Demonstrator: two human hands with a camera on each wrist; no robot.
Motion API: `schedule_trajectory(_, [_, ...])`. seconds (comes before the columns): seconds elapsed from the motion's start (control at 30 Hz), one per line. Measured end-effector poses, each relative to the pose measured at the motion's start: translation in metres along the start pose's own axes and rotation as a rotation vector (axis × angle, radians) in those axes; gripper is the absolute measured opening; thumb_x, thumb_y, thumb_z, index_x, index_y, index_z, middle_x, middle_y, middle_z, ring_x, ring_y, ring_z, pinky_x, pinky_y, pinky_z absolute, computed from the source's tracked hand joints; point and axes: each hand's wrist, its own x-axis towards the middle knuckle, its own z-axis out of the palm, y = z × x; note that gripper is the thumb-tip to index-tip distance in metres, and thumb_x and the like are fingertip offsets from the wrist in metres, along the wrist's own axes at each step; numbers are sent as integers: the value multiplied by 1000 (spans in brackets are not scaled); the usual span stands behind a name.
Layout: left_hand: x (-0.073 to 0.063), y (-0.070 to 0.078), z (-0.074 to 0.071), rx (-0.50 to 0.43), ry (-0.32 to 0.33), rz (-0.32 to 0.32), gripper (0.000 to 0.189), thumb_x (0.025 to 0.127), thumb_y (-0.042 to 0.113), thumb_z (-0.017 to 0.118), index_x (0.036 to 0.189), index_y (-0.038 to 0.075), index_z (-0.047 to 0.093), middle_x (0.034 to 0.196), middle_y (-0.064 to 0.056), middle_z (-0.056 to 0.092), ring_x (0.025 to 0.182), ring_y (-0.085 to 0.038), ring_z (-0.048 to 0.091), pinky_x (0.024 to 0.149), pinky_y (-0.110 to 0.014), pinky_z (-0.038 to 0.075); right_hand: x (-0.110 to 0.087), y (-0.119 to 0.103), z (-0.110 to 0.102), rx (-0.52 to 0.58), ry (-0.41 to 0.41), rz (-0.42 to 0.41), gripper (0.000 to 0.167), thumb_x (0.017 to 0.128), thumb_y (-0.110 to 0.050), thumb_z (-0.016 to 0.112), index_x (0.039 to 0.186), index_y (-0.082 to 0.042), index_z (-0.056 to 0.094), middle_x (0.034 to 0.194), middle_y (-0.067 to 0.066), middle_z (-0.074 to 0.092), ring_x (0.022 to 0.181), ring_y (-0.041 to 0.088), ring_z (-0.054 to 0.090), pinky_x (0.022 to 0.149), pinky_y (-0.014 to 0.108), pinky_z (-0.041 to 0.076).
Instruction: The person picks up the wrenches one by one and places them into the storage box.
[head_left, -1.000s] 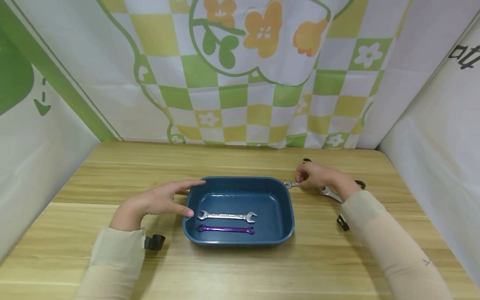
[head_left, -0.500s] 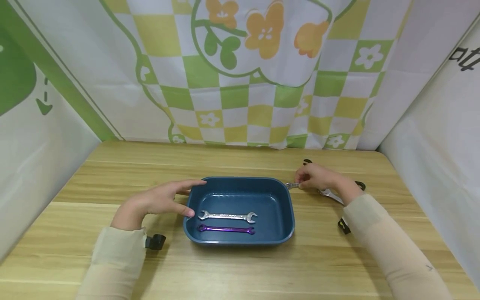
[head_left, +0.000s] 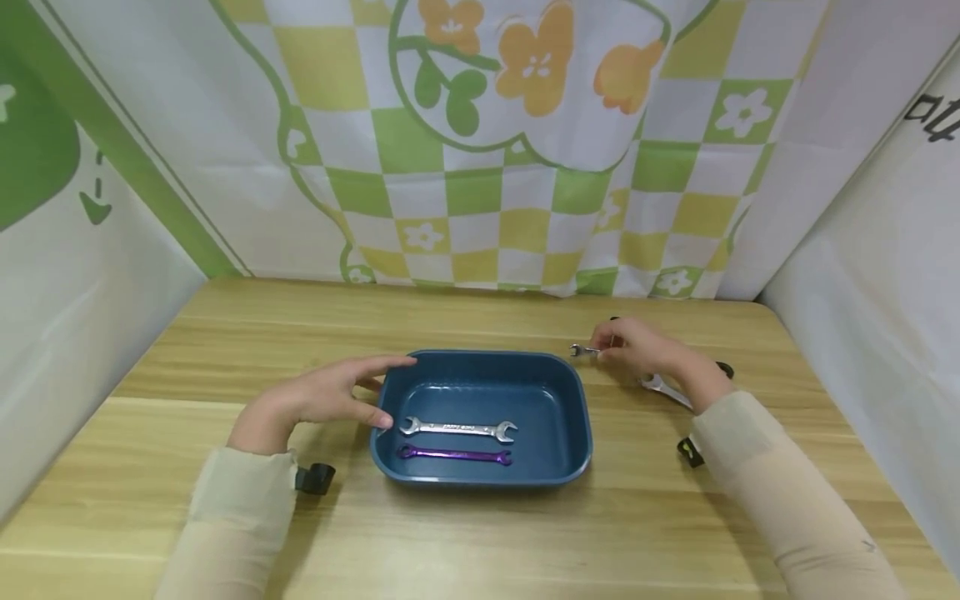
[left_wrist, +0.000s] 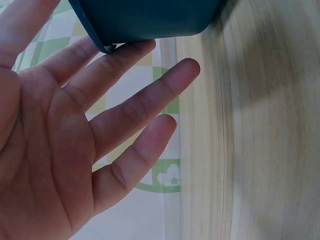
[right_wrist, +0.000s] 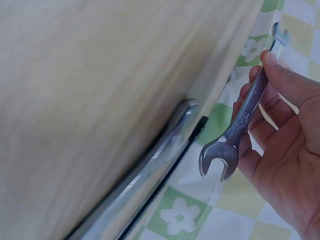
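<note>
My left hand point(head_left: 322, 396), fingers extended and spread, touched the left rim of the blue tray point(head_left: 480, 393) on the desk point(head_left: 480, 550). Inside lay a silver wrench point(head_left: 457, 428), a purple wrench point(head_left: 454, 454) on its near side. By the tray's far right corner, a smaller wrench point(head_left: 583, 351) was pinched in my right hand point(head_left: 637, 348). Further right, another silver tool point(head_left: 666, 390) lay partly hidden.

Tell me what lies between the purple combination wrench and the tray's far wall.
The head view shows a silver double open-end wrench there, lying in the blue tray beside the purple combination wrench.
</note>
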Motion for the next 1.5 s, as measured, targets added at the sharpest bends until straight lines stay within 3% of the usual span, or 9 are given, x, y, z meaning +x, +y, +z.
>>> schedule_trajectory(0.4, [1,-2,0,13,-2,-5,83,87,29,77,156,18,32,160,-17,31,137,-50,41,106,-64,39,1,-19,-3,-68,99,-22,11,95,-4,63,104,-1,69,94,10,70,88,22,64,81,43,53])
schedule_trajectory(0.83, [0,0,-1,22,-4,-15,83,88,28,77,156,18,31,161,-18,30,138,-51,40,106,-66,38,6,-68,-6,-89,209,-128,15,94,-8,66,107,-3,71,91,7,72,81,18,64,74,37,54])
schedule_trajectory(1.0, [0,1,0,24,-9,-23,83,88,29,76,156,19,31,161,-18,30,138,-51,39,107,-66,37,9,-88,-1,-45,196,-153,16,94,-10,68,109,-5,71,92,6,72,82,16,64,69,32,53])
schedule_trajectory(1.2, [1,0,-1,32,-8,-20,83,87,31,77,156,19,31,161,-18,31,138,-50,41,106,-66,37,19,-108,11,15,162,-256,13,94,-9,68,106,-5,71,91,4,72,81,13,64,69,30,54])
schedule_trajectory(1.5, [3,-2,0,13,-5,-11,84,86,32,77,156,18,32,160,-19,32,137,-51,41,107,-66,38,34,-127,36,48,50,-310,17,96,-10,66,110,-2,71,102,8,74,90,13,68,81,31,57])
